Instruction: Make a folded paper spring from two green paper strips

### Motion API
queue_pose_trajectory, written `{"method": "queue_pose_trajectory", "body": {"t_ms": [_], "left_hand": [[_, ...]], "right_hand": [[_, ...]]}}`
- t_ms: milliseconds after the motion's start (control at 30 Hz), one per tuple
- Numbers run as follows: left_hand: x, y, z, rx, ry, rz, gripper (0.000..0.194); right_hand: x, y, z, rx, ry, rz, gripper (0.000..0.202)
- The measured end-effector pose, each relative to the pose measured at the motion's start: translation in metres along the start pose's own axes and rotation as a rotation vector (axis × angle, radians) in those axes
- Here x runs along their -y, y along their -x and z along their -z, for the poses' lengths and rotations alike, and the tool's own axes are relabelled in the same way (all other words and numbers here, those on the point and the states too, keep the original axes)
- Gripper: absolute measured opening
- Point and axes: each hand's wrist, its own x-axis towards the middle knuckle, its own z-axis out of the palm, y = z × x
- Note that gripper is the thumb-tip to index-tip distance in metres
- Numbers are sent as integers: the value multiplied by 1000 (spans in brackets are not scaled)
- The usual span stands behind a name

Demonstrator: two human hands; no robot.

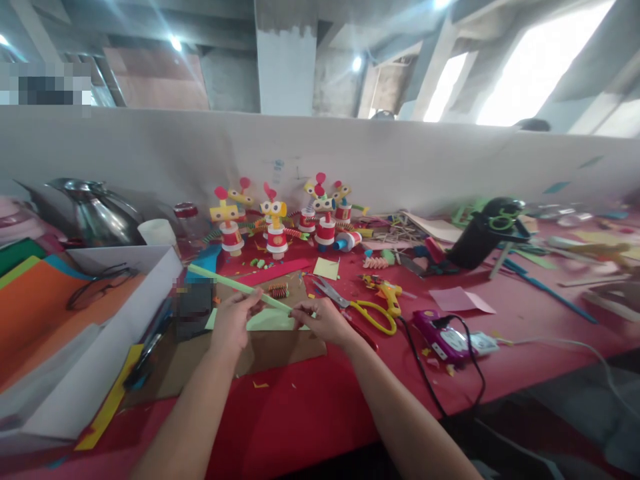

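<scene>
Pale green paper strip, long, narrow and straight-edged, slanting across in the air above a matching pale green sheet. Beneath that sheet, flat brown cardboard with cut edges; on it, a small striped coil, ridged like a spring. Beyond, figures of red-and-white cups, yellow paper tubes and pleated arms, in a cluster. To the right, scissors with steel blades and yellow loop handles, just beside a yellow glue gun.

Left hand closed in a pinch around the strip partway along, with the far end projecting free to the upper left. Right hand pinching the near right end, fingers curled, just over the sheet.

Nearer than the cardboard, open red tabletop with a few paper scraps, down to the front edge. Tighter at the sides: white box wall to the left, purple device and looped black cord to the right.
</scene>
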Motion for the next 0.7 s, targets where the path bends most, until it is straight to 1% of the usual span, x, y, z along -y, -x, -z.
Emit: {"method": "queue_pose_trajectory", "body": {"t_ms": [133, 233, 300, 400, 533, 700], "left_hand": [[-9, -6, 6, -86, 59, -13, 28], [-15, -10, 11, -152, 127, -59, 27], [-21, -14, 17, -185, 168, -98, 26], [-30, -20, 28, -257, 184, -118, 23], [-38, -27, 41, -280, 200, -116, 15], [-42, -28, 45, -289, 226, -128, 11]], "right_hand": [[-3, 0, 4, 27, -19, -13, 23], [-6, 0, 7, 57, -44, -47, 22], [-8, -1, 8, 65, -43, -42, 23], [-11, -1, 10, 67, -45, -42, 22], [-11, -1, 12, 97, -51, -76, 23], [-15, 0, 16, 60, -26, -20, 22]]}}
